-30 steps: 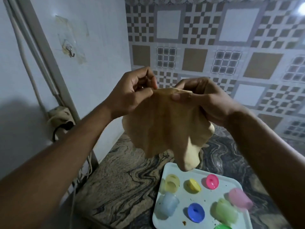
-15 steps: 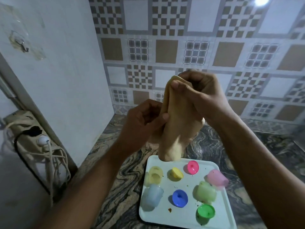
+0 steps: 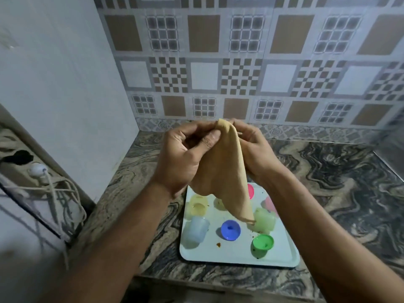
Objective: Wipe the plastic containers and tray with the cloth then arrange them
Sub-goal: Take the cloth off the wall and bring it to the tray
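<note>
A tan cloth [image 3: 220,169] hangs folded between both hands, above a white tray [image 3: 282,252] on the marble counter. My left hand [image 3: 183,158] pinches its top edge from the left, and my right hand [image 3: 255,149] grips it from the right. On the tray lie small plastic containers on their sides: a yellow one [image 3: 197,207], a pale blue one [image 3: 195,231], a pale green one [image 3: 264,220] and a pink one [image 3: 270,204]. Loose lids lie among them: blue [image 3: 230,230], green [image 3: 263,242], pink [image 3: 250,190]. The cloth hides part of a yellow lid. Brown crumbs dot the tray.
The marble counter [image 3: 341,184] meets a tiled wall [image 3: 240,62] behind and a white wall [image 3: 65,84] on the left. A power strip with tangled cords [image 3: 41,178] hangs at the left. The counter's front edge [image 3: 218,278] lies just below the tray.
The hands came down from in front of the wall to just above the tray. The cloth went from spread wide to folded narrow, with the left hand back at its top edge.
</note>
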`<state>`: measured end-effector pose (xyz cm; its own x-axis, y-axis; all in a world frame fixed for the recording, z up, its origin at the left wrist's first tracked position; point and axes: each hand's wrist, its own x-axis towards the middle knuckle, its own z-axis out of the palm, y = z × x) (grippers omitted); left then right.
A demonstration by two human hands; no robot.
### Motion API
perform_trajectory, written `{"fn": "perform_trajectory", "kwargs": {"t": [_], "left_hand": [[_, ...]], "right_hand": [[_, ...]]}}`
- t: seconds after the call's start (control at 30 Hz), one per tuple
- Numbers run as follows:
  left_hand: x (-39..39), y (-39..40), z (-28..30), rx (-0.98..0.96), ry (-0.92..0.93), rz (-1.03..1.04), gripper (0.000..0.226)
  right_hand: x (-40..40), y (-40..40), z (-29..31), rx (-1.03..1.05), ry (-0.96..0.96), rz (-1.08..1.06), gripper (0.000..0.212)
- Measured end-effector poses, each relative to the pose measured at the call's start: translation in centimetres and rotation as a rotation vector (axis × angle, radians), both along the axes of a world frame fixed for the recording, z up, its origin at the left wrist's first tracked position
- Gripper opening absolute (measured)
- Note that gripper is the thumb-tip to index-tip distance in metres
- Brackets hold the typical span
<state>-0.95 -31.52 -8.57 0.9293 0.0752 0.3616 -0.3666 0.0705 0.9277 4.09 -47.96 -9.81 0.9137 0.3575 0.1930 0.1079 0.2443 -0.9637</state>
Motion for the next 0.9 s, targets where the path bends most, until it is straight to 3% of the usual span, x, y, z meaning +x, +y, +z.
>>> {"fn": "perform_trajectory", "kwargs": {"t": [0.1,0.2,0.3,0.6,0.67,0.77,0.9], "left_hand": [[0.3,-0.6,-0.9,-0.039,0.077,0.106,0.016],[0.5,-1.2,-1.7,-0.055,0.147,0.127,0.015],[0.5,-1.7,-2.3,-0.046,0.167,0.123,0.014],[0.6,-1.6,-5.4,0.015,0.179,0.011,0.011],[0.4,-0.9,-6.3,0.124,0.156,0.021,0.013],[-0.3,1.6,-9.4,0.497,0.135,0.074,0.027],[-2.4,5.1,-15.9,1.052,0.351,-0.065,0.067]], "right_hand": [[-1.9,-0.4,-1.4,0.162,0.292,-0.007,0.033],[-3.1,-0.8,-3.0,0.158,0.190,0.065,0.048],[-3.5,-0.8,-4.5,-0.055,0.030,-0.088,0.038],[-4.9,-1.7,-6.3,-0.023,0.035,-0.230,0.020],[-5.1,-2.4,-6.9,0.002,0.102,-0.291,0.012],[-5.5,-3.8,-8.3,-0.001,0.155,-0.372,0.020],[-6.5,-5.1,-10.6,-0.106,0.146,-0.478,0.026]]}}
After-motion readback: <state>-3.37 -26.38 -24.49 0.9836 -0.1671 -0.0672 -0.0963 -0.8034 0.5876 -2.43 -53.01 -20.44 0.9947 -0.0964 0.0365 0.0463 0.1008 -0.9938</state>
